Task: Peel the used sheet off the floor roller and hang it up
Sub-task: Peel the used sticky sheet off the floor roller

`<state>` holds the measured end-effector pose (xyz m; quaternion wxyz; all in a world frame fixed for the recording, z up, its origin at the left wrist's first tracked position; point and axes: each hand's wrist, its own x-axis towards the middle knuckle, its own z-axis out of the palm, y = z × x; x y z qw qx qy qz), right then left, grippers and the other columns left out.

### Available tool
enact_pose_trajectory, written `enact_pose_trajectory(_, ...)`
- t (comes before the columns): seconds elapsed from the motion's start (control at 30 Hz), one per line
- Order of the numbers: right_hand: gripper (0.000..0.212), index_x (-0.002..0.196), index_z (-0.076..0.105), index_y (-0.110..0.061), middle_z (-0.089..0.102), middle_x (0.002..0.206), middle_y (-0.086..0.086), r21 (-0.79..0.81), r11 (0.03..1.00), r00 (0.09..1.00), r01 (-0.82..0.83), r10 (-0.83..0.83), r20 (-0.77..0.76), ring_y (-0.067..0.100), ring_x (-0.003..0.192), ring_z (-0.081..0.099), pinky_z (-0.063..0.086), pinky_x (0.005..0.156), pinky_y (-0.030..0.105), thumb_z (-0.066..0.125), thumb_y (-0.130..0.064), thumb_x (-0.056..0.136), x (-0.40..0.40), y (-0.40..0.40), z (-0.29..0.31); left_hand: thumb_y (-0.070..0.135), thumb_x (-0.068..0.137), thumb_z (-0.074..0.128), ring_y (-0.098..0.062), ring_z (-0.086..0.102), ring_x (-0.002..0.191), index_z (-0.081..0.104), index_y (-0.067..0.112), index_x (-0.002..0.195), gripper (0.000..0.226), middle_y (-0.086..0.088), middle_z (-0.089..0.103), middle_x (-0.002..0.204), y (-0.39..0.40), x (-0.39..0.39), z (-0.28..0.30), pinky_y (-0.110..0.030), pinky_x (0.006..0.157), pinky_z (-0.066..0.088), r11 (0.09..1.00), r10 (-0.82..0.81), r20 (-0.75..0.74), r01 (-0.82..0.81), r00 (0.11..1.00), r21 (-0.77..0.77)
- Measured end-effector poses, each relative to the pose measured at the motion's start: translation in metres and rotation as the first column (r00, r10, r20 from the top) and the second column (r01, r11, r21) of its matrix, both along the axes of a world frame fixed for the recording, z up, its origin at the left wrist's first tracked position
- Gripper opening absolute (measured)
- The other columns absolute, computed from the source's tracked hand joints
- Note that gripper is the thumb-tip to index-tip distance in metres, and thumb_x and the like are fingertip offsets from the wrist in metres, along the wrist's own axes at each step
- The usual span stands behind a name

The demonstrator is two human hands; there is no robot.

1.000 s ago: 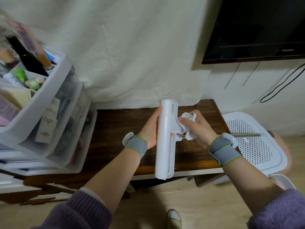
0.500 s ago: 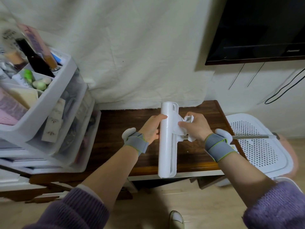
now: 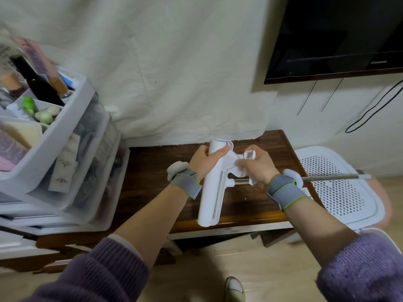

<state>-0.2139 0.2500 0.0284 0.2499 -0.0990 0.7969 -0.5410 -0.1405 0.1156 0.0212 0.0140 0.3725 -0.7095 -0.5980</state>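
Note:
I hold the white floor roller (image 3: 212,188) upright over the dark wooden table (image 3: 152,182). Its metal handle (image 3: 331,177) sticks out to the right, across the white perforated basket. My left hand (image 3: 204,161) grips the roller's upper part, thumb across the front. Just right of the roller head, my right hand (image 3: 256,164) pinches a crumpled white sheet (image 3: 241,163) that still joins the roller's top. Both wrists wear grey bands.
A stack of translucent plastic drawers (image 3: 65,162) filled with bottles and small items stands at the left. A white perforated basket (image 3: 340,192) sits right of the table. A dark screen (image 3: 338,35) hangs on the wall above, and a cream cloth (image 3: 163,73) covers the wall behind.
My left hand slid up the roller, thumb now across its front. My right hand has pulled more of the sheet away, bunching it further right. The roller tilted slightly.

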Motion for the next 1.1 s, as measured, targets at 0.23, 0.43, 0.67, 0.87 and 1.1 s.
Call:
enact_pose_trajectory(0.23,0.021,0.067,0.053,-0.011,0.051,0.063,0.013,-0.060,0.981,0.977,0.184,-0.177,0.115,0.021,0.050,0.048,0.043,0.050,0.028,0.049,0.007,0.079,-0.008,0.003,-0.007,0.055,0.091,0.048,-0.031,0.051,0.125,0.049,0.017,0.136,0.059,-0.005,0.053,0.137,0.000,0.001,0.000,-0.049,0.106,0.044,0.961,0.065,0.037,-0.073,0.997,0.268)
enact_pose_trajectory(0.43,0.024,0.084,0.059,-0.009,0.063,0.079,0.017,-0.011,1.000,0.953,-0.005,0.008,0.303,0.028,0.068,0.059,0.057,0.069,0.043,0.077,-0.019,0.072,-0.008,0.005,-0.010,0.048,0.096,0.036,-0.030,0.051,0.125,0.058,0.024,0.112,0.036,-0.009,0.051,0.138,0.009,0.001,0.001,-0.041,0.101,0.044,0.929,0.092,0.068,-0.111,0.993,0.353)
enact_pose_trajectory(0.67,0.002,0.081,0.065,-0.002,0.065,0.087,0.025,-0.004,1.000,0.970,0.004,-0.003,0.242,0.023,0.061,0.066,0.059,0.062,0.036,0.066,-0.001,0.081,-0.002,0.002,-0.020,0.050,0.081,0.067,-0.026,0.067,0.103,0.067,0.006,0.109,0.053,-0.013,0.072,0.109,0.011,0.000,-0.010,-0.043,0.095,0.052,0.994,0.005,0.077,-0.013,0.997,0.109)
enact_pose_trajectory(0.87,0.019,0.103,0.065,0.000,0.063,0.079,0.013,-0.007,0.996,0.961,0.086,-0.081,0.266,0.020,0.055,0.061,0.056,0.053,0.028,0.057,-0.007,0.087,-0.007,0.002,-0.018,0.050,0.085,0.057,-0.032,0.063,0.110,0.048,0.006,0.133,0.066,-0.014,0.062,0.126,0.006,-0.009,-0.019,-0.050,0.097,0.051,0.959,0.143,0.063,-0.154,0.988,0.239)
enact_pose_trajectory(1.1,0.025,0.072,0.055,-0.016,0.057,0.066,0.013,-0.033,0.974,0.946,0.225,-0.211,0.245,0.016,0.032,0.049,0.048,0.041,0.029,0.045,-0.006,0.092,-0.010,0.003,-0.013,0.061,0.055,0.050,-0.027,0.060,0.106,0.054,0.020,0.132,0.087,-0.008,0.060,0.130,-0.006,-0.040,-0.065,-0.043,0.096,0.047,0.942,0.162,0.014,-0.159,0.987,0.295)
